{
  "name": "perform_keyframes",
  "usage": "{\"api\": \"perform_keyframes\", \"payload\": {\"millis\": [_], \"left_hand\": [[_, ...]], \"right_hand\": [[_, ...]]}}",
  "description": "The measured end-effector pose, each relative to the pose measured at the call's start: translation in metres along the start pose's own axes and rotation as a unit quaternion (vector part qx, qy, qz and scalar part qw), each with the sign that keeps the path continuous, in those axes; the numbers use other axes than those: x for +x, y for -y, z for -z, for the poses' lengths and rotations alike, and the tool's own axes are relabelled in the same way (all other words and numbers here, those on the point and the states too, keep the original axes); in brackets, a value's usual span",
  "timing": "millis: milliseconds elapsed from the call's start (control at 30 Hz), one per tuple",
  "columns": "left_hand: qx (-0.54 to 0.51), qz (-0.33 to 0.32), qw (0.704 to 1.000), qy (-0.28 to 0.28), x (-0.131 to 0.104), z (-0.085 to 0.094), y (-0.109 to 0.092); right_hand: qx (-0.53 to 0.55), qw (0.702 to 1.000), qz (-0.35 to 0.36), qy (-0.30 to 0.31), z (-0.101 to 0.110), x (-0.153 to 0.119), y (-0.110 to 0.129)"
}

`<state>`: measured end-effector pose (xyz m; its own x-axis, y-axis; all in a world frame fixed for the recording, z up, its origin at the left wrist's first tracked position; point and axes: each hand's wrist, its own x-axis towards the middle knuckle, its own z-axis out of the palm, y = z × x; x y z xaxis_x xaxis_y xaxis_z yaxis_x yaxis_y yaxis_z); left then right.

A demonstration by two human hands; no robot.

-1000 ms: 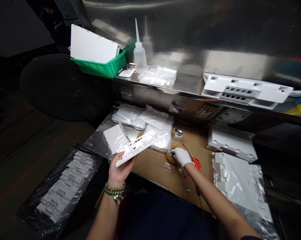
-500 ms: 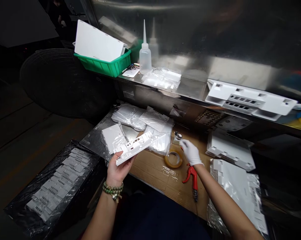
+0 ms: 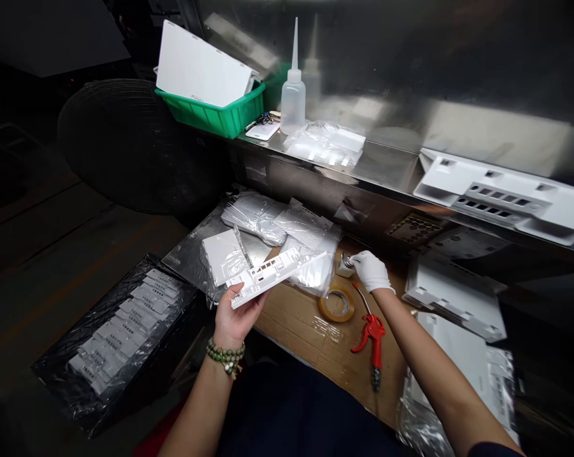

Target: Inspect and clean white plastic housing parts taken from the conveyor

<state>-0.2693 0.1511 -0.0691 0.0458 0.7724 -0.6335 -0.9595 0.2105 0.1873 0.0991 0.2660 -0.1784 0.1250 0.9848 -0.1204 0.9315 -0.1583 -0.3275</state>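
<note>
My left hand (image 3: 239,315), bare with a bead bracelet at the wrist, is closed on the near end of a long white plastic panel (image 3: 275,271). The panel is tilted, its slotted, ribbed inner side facing up. My right hand (image 3: 370,270), in a white glove, has its fingers closed at the round metal lid of a small pale container (image 3: 345,269); the fingertips partly cover the lid. Just in front of that container lies a roll of tan tape (image 3: 321,308). A red air blow gun (image 3: 373,333) rests on the cardboard below my right forearm.
Bagged white panels (image 3: 256,216) lie behind my left hand. More panels (image 3: 458,295) are stacked at right. A black-lined box (image 3: 173,330) at left holds a row of white parts. The metal shelf (image 3: 387,168) carries a green bin (image 3: 211,117), a squeeze bottle (image 3: 293,108) and a white housing (image 3: 501,197).
My right hand has moved in to the small container and now reaches its metal lid. The panel stays in my left hand. The view has shifted slightly.
</note>
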Motion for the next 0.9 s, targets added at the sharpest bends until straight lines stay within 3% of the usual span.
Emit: {"api": "perform_keyframes", "payload": {"millis": [167,300,400,467,567,633,700,833,900], "left_hand": [[-0.030,0.025,0.999,0.020,-0.004,-0.002,0.002],[-0.031,0.029,0.998,0.041,-0.009,-0.007,0.008],[-0.021,0.000,0.999,0.035,-0.013,-0.013,0.014],[-0.016,-0.021,0.999,0.030,-0.016,-0.020,0.020],[-0.007,-0.042,0.999,0.016,-0.021,-0.030,0.030],[0.002,-0.045,0.999,0.000,-0.024,-0.037,0.037],[0.011,-0.049,0.999,-0.012,-0.027,-0.041,0.042],[0.012,-0.062,0.998,-0.016,-0.029,-0.042,0.050],[0.007,-0.054,0.998,-0.016,-0.029,-0.041,0.052]], "right_hand": [[0.033,0.999,-0.013,-0.022,0.007,-0.003,0.008],[0.093,0.991,-0.010,-0.094,0.029,-0.025,0.035],[0.180,0.968,0.022,-0.172,0.055,-0.072,0.080],[0.343,0.910,0.086,-0.218,0.070,-0.112,0.119],[0.407,0.864,0.211,-0.211,0.082,-0.159,0.172],[0.402,0.851,0.267,-0.207,0.082,-0.170,0.190],[0.386,0.851,0.285,-0.214,0.079,-0.166,0.192],[0.336,0.868,0.218,-0.293,0.074,-0.154,0.177],[0.333,0.871,0.209,-0.294,0.074,-0.159,0.177]]}}
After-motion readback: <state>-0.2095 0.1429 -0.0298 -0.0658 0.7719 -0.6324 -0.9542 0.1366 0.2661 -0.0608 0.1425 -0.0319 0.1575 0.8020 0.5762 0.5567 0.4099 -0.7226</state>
